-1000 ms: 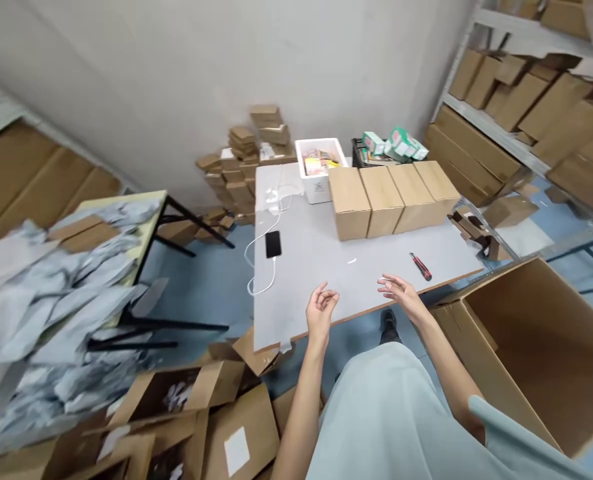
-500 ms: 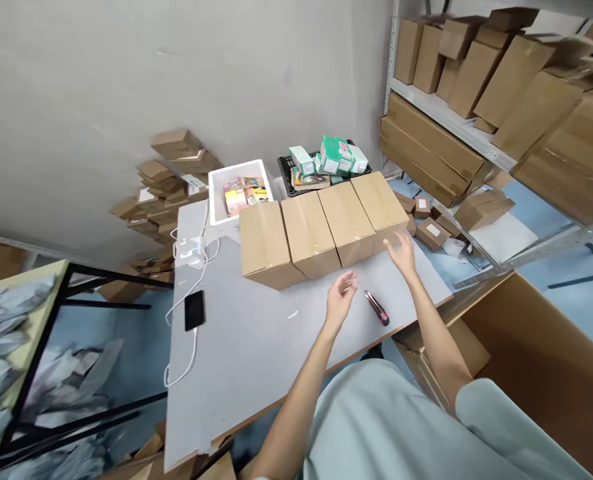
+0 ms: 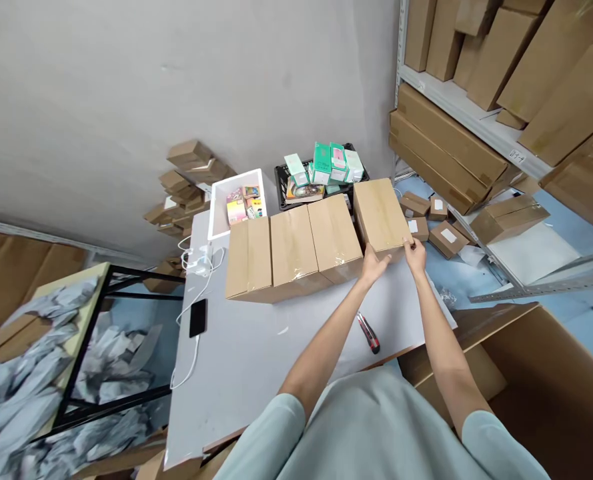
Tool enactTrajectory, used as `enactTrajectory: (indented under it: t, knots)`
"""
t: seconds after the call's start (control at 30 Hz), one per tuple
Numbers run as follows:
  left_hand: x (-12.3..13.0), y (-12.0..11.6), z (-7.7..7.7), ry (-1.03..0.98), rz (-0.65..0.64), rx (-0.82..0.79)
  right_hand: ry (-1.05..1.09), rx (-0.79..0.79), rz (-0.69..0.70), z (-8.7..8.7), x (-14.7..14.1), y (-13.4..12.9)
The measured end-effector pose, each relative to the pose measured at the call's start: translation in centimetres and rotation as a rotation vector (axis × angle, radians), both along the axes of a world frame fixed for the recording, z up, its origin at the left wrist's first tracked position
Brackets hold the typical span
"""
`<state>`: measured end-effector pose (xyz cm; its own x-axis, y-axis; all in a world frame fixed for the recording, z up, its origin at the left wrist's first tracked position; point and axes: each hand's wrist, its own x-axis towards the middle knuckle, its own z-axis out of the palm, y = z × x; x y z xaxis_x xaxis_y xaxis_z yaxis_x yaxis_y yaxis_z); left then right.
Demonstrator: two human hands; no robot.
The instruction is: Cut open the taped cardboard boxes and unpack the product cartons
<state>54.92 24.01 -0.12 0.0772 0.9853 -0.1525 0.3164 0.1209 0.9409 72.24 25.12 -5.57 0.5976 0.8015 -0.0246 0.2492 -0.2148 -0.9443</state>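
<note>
At the right end of a row of taped boxes, a brown cardboard box (image 3: 380,212) stands slightly apart from the others. My left hand (image 3: 373,267) grips its front left corner, with the fingers hidden in the gap. My right hand (image 3: 415,256) holds the front right corner of that same box. The other boxes, such as the middle cardboard box (image 3: 296,247), stand side by side to the left. A red and black utility knife (image 3: 369,333) lies on the grey table (image 3: 246,367), nearer my body than the hands.
A white bin (image 3: 221,207) with small colourful packs and a black crate (image 3: 282,190) with green boxes stand behind the row. A phone (image 3: 198,317) and white cables lie at left. A large open carton (image 3: 551,373) is at right, below the shelf rack (image 3: 469,110).
Both hands have moved forward and taken hold of the rightmost box. That box now stands apart from its neighbour, with a gap between them. The view has shifted somewhat.
</note>
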Motion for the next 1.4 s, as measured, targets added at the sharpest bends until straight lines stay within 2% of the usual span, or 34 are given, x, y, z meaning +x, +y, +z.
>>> enactTrajectory:
  t: [0.1,0.2,0.33,0.47,0.57,0.7,0.77,0.83,0.93,1.03,1.13,1.23,1.33,1.4]
  knots:
    - [1.6,-1.3,0.4,0.030,0.029,-0.027,0.005,0.016,-0.054,0.8,0.4,-1.4]
    - [2.0,-4.1,1.2,-0.023,0.021,0.052,0.005,0.044,-0.110,2.1,0.7,-4.7]
    - [1.0,-8.7,2.8,-0.206,0.014,0.185,-0.017,0.073,-0.137,4.3,0.7,-12.6]
    - [-0.9,-12.4,5.8,-0.280,0.010,0.177,-0.018,0.029,-0.082,7.4,-1.5,-21.1]
    - [-3.9,-14.3,8.8,-0.275,-0.030,0.179,0.057,0.006,0.003,10.0,-4.8,-26.5]
    - [-10.5,-16.2,12.6,-0.272,-0.050,0.168,0.271,-0.021,0.223,13.0,-10.9,-32.5]
    - [-14.4,-17.1,13.7,-0.251,-0.047,0.141,0.361,-0.041,0.339,14.0,-14.1,-34.9]
    - [-18.4,-18.2,14.1,-0.209,-0.049,0.117,0.427,-0.064,0.456,14.6,-17.3,-36.8]
    - [-24.6,-20.0,13.3,-0.181,-0.005,0.055,0.519,-0.102,0.663,14.8,-22.4,-38.9]
    - [-30.7,-22.2,11.4,-0.164,0.050,-0.004,0.599,-0.168,0.850,14.0,-27.8,-40.3]
    - [-36.8,-24.3,8.8,-0.113,0.101,-0.018,0.632,-0.245,0.967,12.1,-33.4,-41.2]
    - [-42.4,-26.0,5.9,-0.127,0.226,-0.066,0.630,-0.294,1.038,9.4,-38.9,-41.5]
    - [-46.7,-27.0,3.0,-0.220,0.364,-0.125,0.589,-0.342,1.084,7.0,-43.5,-40.9]
    - [-48.7,-27.4,1.3,-0.270,0.415,-0.136,0.547,-0.381,1.112,6.2,-45.5,-40.2]
